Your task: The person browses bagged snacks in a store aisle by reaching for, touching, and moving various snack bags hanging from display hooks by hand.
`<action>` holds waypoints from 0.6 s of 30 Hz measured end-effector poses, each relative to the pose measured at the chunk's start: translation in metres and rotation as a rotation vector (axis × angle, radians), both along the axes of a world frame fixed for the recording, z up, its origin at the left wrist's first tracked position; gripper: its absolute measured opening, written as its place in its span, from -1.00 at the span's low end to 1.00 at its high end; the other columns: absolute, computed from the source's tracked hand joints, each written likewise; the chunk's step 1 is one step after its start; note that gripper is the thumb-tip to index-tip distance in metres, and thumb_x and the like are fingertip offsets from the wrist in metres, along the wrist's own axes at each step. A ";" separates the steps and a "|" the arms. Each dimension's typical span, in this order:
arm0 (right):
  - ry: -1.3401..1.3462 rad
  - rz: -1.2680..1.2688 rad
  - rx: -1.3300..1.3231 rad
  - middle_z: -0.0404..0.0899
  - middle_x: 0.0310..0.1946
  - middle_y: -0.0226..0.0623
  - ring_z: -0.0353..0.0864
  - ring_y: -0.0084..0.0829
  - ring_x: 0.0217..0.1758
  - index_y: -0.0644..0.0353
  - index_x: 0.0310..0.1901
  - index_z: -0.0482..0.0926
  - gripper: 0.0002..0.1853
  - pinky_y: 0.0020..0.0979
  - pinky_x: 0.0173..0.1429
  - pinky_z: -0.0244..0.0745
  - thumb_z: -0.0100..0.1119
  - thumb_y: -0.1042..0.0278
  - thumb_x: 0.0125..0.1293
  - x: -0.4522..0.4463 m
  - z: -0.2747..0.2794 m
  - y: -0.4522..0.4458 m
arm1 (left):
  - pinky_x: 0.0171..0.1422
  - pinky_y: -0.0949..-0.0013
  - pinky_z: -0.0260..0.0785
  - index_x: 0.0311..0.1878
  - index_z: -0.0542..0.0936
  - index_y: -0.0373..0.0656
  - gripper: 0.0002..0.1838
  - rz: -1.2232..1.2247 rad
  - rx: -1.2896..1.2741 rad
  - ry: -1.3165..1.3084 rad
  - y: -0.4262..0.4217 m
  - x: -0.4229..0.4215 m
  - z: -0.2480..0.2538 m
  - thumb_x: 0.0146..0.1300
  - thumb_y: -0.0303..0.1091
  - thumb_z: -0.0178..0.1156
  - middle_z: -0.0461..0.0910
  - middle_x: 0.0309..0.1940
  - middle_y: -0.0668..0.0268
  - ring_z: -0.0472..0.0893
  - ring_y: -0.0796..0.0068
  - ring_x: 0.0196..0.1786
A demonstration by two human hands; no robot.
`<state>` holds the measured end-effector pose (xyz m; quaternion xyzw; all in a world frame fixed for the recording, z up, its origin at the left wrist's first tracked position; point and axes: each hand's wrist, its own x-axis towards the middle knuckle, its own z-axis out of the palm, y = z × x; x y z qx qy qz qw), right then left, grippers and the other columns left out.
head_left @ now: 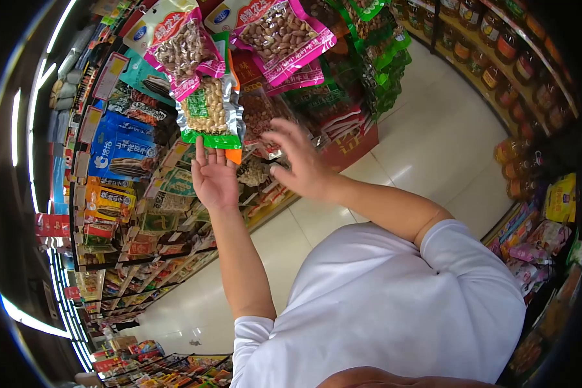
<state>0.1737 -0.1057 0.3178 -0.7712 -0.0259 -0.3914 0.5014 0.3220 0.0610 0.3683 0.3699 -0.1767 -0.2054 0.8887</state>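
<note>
A silver bag of pale nuts with green top and bottom bands hangs on the rack in front of me. My left hand is palm up with its fingers stretched out, their tips at the bag's lower green edge. I cannot tell whether they bear its weight. To the right, my right hand is raised, slightly blurred, its fingers apart and nothing in it. It is nearest to a bag of reddish nuts. Above hang a pink-edged bag of brown nuts and another pink-edged nut bag.
Blue seed bags and orange bags fill the shelves at left. Green packets hang at upper right. Shelves of jars curve along the far right. Pale floor tiles run between the shelves.
</note>
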 end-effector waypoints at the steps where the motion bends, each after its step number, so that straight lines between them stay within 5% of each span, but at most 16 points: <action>1: 0.004 -0.046 0.038 0.19 0.47 0.01 0.20 0.13 0.54 0.17 0.38 0.37 -0.33 0.03 0.59 0.15 0.33 0.41 0.22 0.005 -0.009 -0.006 | 0.69 -0.05 0.10 0.62 0.18 -0.23 -0.38 0.008 -0.020 0.011 0.000 -0.003 0.005 0.65 -0.10 -0.15 0.25 0.52 0.04 0.23 0.07 0.58; 18: 0.172 0.188 0.177 0.08 0.50 0.07 0.20 0.08 0.56 0.34 0.53 0.14 -0.16 -0.13 0.58 0.23 0.28 0.37 0.26 0.031 -0.030 0.011 | 0.65 -0.01 0.15 0.63 0.15 -0.27 -0.36 -0.015 -0.017 0.021 0.009 0.007 0.010 0.64 -0.12 -0.11 0.19 0.58 0.06 0.24 0.11 0.58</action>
